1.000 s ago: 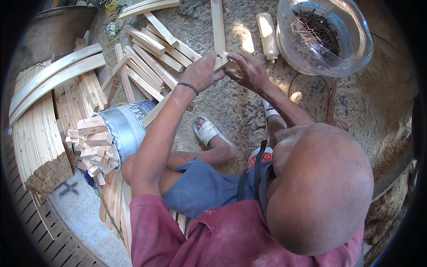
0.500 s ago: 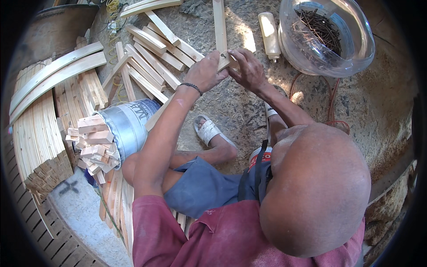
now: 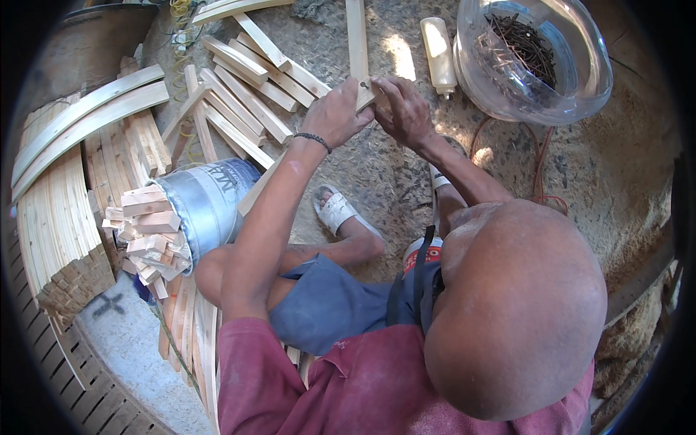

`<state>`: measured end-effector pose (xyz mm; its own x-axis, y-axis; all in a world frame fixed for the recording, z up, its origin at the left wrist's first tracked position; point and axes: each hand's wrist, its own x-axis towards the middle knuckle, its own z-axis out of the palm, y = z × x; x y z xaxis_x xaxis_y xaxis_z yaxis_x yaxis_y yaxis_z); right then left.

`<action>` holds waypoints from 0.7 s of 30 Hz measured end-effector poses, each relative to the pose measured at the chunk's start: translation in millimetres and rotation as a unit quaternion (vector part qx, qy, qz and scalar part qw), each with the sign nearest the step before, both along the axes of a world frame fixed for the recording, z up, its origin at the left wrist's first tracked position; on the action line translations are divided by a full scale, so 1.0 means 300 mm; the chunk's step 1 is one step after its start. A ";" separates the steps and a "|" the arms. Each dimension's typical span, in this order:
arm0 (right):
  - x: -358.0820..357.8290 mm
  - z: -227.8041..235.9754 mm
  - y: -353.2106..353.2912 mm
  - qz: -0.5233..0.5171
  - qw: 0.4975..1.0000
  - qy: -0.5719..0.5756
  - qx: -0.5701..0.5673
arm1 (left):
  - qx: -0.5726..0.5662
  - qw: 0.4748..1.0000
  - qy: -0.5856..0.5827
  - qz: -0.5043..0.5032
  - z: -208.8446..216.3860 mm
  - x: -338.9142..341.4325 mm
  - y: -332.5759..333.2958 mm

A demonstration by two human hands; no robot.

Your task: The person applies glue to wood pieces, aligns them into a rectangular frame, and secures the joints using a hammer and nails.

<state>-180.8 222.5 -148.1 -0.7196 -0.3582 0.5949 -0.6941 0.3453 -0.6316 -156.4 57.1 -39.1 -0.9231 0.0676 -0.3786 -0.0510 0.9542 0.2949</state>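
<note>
My left hand [image 3: 335,116] is closed around the left end of a small wooden block [image 3: 367,93]. From the other side my right hand [image 3: 404,116] grips the same block, fingers bent over it. A dark nail head or hole [image 3: 364,84] shows in its face. Just beyond the block a long wooden strip [image 3: 357,40] runs away from me; whether the two are joined I cannot tell. Both hands are over the ground ahead of my knees. The fingertips beneath the block are hidden.
Loose wooden strips [image 3: 254,101] lie at the left, beyond a metal bucket [image 3: 217,196] holding short wood pieces. Stacked slats [image 3: 61,225] stand further left. At the right are a clear plastic tub [image 3: 580,109] with rusty nails, a pale bottle [image 3: 438,58] and a red hose [image 3: 540,163].
The view has shifted very slightly. Both hands stay on the wooden block, and the right fingers have moved a little over it.
</note>
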 end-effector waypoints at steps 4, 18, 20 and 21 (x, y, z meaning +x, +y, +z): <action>-0.004 0.015 0.009 -0.001 1.000 0.000 -0.006 | 0.013 1.000 -0.001 0.016 0.002 -0.009 0.012; -0.016 0.014 0.012 -0.011 1.000 -0.007 0.012 | -0.006 1.000 -0.024 0.019 0.025 -0.023 0.019; -0.015 0.010 0.013 -0.011 1.000 -0.010 0.014 | -0.007 0.999 -0.028 0.031 0.040 -0.021 0.028; -0.015 0.009 0.012 -0.009 1.000 -0.011 0.014 | -0.006 0.999 -0.028 0.034 0.039 -0.019 0.027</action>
